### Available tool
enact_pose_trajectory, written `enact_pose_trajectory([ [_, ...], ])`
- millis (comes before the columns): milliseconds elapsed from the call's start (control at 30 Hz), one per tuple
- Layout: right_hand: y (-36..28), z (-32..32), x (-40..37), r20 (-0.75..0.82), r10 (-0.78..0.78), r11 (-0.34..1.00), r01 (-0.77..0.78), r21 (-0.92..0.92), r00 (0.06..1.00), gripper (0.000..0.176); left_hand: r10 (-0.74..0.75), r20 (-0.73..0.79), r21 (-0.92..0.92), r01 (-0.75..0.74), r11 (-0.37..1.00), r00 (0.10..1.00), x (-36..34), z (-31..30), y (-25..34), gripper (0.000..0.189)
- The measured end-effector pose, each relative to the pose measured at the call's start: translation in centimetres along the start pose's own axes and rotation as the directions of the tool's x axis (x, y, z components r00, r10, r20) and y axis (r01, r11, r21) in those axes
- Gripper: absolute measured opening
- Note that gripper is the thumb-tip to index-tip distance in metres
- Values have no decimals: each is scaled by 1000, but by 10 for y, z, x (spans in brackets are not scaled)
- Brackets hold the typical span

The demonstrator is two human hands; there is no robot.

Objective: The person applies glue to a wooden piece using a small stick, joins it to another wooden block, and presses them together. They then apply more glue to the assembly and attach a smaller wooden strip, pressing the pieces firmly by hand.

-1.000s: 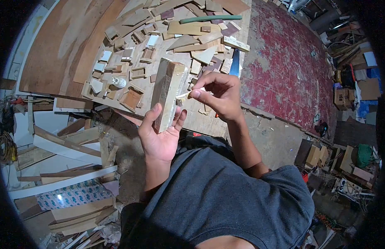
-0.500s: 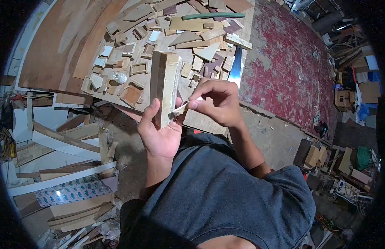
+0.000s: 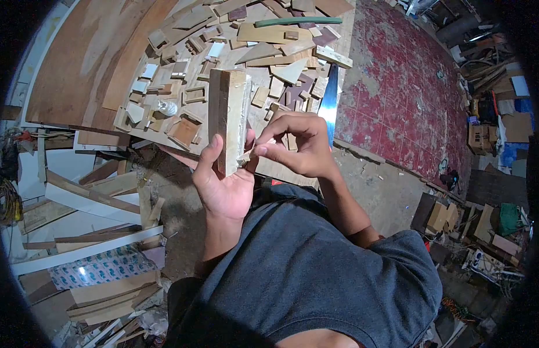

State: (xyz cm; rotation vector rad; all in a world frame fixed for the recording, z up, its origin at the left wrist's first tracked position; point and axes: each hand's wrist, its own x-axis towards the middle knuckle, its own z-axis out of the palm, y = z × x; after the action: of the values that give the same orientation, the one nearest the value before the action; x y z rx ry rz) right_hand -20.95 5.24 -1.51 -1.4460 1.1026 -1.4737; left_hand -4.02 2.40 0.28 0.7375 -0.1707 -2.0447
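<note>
A thick wooden block (image 3: 233,119) stands upright in my left hand (image 3: 224,194), its thumb on the near left side and the other fingers mostly hidden behind. Whitish, rough material runs along the block's right edge. My right hand (image 3: 303,144) is closed in a pinch on a small, thin, pale strip (image 3: 246,156). The strip's tip meets the lower right edge of the block; I cannot make out what it is made of. Past the block lies a worktable (image 3: 185,61) strewn with wood offcuts.
A handsaw with a blue-lit blade (image 3: 330,107) lies at the table's right edge. A small clear bottle (image 3: 166,108) stands among little wooden boxes. Plywood sheets (image 3: 86,64) lean at the left. Boards (image 3: 92,197) are piled on the floor below. A red tiled surface (image 3: 403,87) stretches to the right.
My right hand has shifted slightly left and down, with the strip closer against the block. The block has tilted and moved a little to the left in my left hand.
</note>
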Motion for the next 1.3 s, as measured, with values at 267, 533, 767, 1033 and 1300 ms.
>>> enact_pose_trajectory([
  [267,4,0,-1,-65,-56,998,55,-15,996,10,-1,34,9,1,1000,999,-1,-2,-1,40],
  [533,-4,-2,1,78,-60,998,63,-28,995,11,-20,56,31,18,999,998,-2,-2,0,44],
  [767,-2,-6,5,-59,-139,987,133,-87,989,11,-35,43,33,34,999,998,-1,-6,1,43],
  [1033,3,-14,8,-152,-168,986,165,-36,974,12,-54,79,-42,58,997,995,-1,-1,-1,41],
  [1300,3,-11,10,-111,-168,985,163,-61,979,10,-61,43,-2,61,998,997,-1,2,-2,46],
])
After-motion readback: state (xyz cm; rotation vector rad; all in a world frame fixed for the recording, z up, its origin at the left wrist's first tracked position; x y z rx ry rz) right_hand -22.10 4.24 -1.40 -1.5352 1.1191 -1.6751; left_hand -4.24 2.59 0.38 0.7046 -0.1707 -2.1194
